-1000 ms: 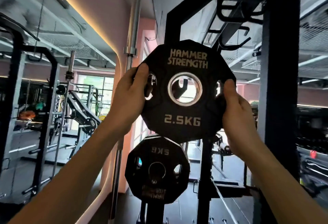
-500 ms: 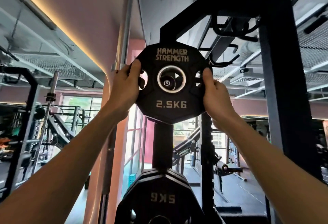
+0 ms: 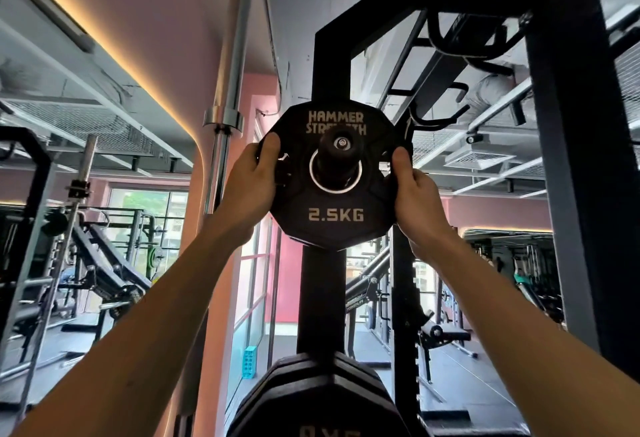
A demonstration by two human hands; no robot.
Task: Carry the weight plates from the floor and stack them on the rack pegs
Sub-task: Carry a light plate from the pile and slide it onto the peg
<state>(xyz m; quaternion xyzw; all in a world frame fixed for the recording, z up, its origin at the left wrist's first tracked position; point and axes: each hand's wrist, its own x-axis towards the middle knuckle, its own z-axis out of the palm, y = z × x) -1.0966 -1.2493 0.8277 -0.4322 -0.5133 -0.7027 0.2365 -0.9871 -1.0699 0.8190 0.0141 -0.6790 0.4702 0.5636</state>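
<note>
plate (image 3: 335,210) was light, stiff, rubbery-looking, so low slip risk; best hold was the side cutouts. left hand (image 3: 250,187) and right hand (image 3: 412,191) each gripped an edge there, fingers curled round. black, many-sided, marked 2.5kg, metal ring at the bore. between the hands, the peg (image 3: 341,147) poked through the bore, so it sat on the rack (image 3: 323,284).

Black weight plate (image 3: 334,208) with pale lettering, black rack (image 3: 329,62), pink wall (image 3: 166,21)
</note>
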